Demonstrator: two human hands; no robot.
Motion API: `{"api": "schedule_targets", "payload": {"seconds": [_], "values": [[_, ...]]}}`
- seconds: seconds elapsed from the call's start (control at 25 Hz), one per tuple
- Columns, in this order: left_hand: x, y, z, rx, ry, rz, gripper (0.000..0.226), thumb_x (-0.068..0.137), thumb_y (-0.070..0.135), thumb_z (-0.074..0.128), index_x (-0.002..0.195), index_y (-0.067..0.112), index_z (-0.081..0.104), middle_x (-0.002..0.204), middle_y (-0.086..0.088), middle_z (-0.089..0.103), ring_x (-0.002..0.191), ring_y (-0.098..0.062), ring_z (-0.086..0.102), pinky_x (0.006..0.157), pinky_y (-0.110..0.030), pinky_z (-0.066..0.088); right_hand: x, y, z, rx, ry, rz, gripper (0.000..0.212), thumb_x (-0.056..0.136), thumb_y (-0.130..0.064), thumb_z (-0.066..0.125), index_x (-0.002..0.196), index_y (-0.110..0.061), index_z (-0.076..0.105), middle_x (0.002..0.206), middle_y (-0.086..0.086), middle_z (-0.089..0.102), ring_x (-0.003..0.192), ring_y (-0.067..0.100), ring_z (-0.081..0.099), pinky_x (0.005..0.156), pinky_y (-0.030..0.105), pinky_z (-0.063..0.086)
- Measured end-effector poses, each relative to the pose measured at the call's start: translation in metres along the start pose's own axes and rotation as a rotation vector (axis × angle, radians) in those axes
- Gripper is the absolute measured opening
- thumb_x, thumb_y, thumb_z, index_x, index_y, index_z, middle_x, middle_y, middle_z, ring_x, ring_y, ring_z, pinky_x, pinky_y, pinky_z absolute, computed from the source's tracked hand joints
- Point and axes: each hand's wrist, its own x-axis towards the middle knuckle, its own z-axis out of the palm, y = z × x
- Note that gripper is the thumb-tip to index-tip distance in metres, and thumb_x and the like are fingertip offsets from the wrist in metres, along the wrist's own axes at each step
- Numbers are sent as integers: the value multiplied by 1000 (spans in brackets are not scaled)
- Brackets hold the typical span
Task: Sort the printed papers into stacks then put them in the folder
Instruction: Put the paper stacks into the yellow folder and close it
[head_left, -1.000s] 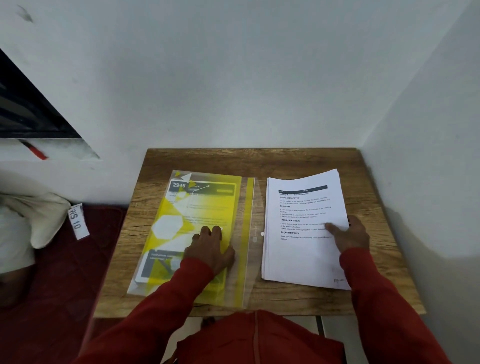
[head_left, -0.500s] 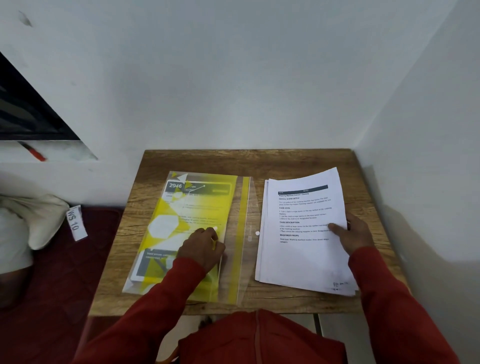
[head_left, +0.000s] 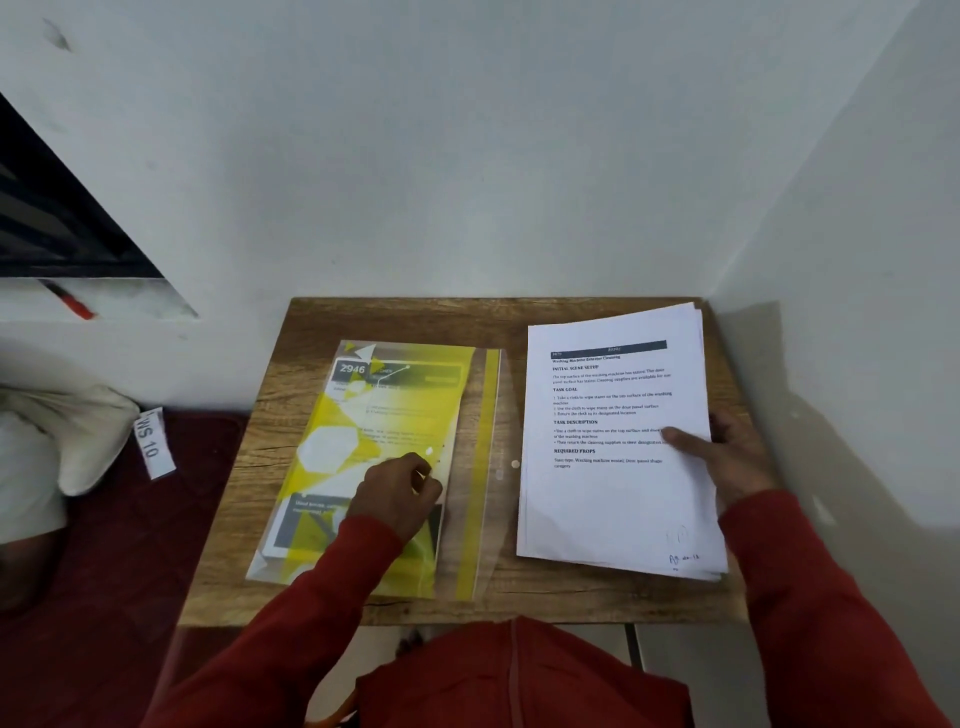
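A clear plastic folder with a yellow strip lies on the left half of the small wooden table. Inside it shows a yellow printed sheet marked 2946. My left hand rests on the folder near its middle, fingers curled and pinching at its cover. A stack of white printed papers sits on the right half, its far end lifted off the table. My right hand holds the stack's right edge, thumb on top of the page.
White walls close in behind and to the right of the table. A dark red mat lies on the floor to the left, with a white cushion and a tag reading WS 10.
My right hand has gripped the stack's right edge and tipped it up and away from the folder. My left hand's fingers have curled from flat to pinching on the folder.
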Motion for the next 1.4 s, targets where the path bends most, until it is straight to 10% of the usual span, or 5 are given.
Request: {"api": "schedule_targets", "payload": {"seconds": [0.48, 0.68, 1.0, 1.4], "values": [[-4, 3, -4, 0, 20, 10, 14, 82, 26, 66, 93, 17, 69, 80, 4, 69, 79, -19, 61, 71, -30, 47, -13, 22, 17, -521, 307, -274, 38, 87, -4, 65, 124, -10, 65, 126, 8, 63, 113, 27, 59, 95, 32, 45], [-4, 2, -3, -8, -2, 1, 16, 81, 28, 65, 93, 19, 69, 78, 4, 69, 79, -20, 63, 72, -32, 50, -12, 11, 16, -394, 21, -209, 26, 83, 1, 69, 97, -19, 60, 110, 3, 66, 98, 27, 63, 73, 28, 48], [-3, 4, -2, -3, -14, -2, 16, 81, 26, 66, 94, 19, 71, 79, 3, 70, 82, -22, 64, 74, -32, 51, -8, 24, 13, -51, -73, 194, 47, 88, 6, 59, 129, -17, 56, 122, 11, 65, 99, 32, 66, 73, 42, 57], [-6, 3, -9, 117, 37, 124, 18, 84, 26, 60, 93, 15, 70, 84, -3, 64, 81, -25, 60, 71, -36, 50, -11, -12, 35, -158, -258, 5, 46, 89, 10, 56, 119, -25, 58, 84, -1, 77, 70, 16, 73, 56, 26, 56]]}}
